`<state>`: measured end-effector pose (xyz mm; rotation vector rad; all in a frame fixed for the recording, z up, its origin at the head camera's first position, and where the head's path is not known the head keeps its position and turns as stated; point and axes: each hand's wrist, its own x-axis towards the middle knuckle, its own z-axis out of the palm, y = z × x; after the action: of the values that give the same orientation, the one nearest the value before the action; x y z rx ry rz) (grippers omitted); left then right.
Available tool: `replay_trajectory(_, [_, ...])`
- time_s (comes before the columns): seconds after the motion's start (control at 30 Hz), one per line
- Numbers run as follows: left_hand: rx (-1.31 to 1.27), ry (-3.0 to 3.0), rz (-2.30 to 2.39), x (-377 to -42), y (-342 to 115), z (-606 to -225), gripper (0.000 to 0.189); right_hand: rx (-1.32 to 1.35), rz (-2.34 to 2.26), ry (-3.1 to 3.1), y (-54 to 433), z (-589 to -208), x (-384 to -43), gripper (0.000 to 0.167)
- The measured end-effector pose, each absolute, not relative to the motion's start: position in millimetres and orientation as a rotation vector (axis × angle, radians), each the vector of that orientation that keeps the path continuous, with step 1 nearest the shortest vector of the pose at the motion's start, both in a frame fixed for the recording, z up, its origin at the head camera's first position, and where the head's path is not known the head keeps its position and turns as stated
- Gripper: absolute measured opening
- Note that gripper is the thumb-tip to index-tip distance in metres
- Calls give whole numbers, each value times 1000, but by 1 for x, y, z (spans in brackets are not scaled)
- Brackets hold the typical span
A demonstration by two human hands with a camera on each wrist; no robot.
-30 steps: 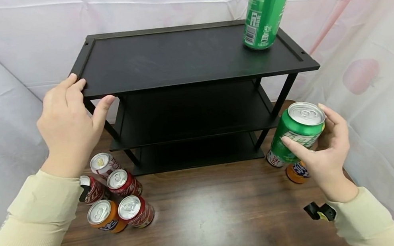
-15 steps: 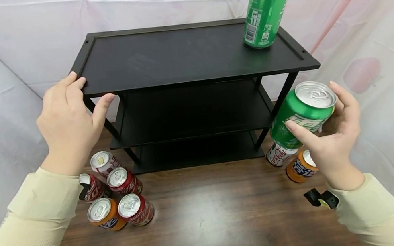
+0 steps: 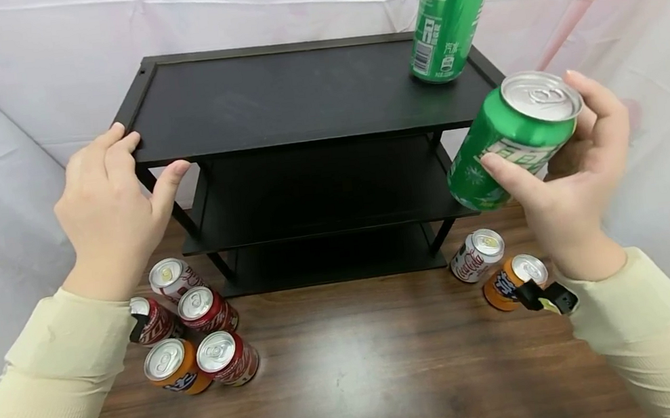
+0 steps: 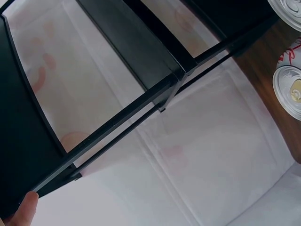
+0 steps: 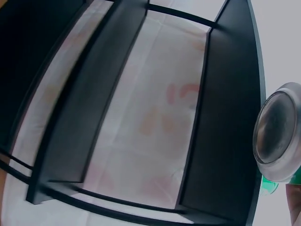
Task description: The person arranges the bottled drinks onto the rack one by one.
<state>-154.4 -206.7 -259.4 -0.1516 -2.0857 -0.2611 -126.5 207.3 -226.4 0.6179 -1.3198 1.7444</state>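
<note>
In the head view a green soda can is gripped by my right hand, thumb on its front and fingers behind. It is held tilted in the air before the right end of the black three-tier shelf. The right wrist view shows the can's silver base near the shelf's edge. My left hand rests on the left edge of the top board, fingers on top and thumb by the front edge. A second green can stands upright on the top board's right end.
On the wooden table, several cans stand grouped at the left, including an orange can and a red can. At the right stand a white Coca-Cola can and another orange can. A pale curtain hangs behind.
My right hand has lifted the green can up and slightly right, to near the top board's height. The white and orange cans beneath came into fuller view. My left hand stays on the shelf.
</note>
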Motion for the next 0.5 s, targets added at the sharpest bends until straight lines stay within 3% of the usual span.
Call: replay_trajectory(0.5, [-146,-2086,-251,-153,-205,-259,94,680,1722,-1417,182,-183,-160,69])
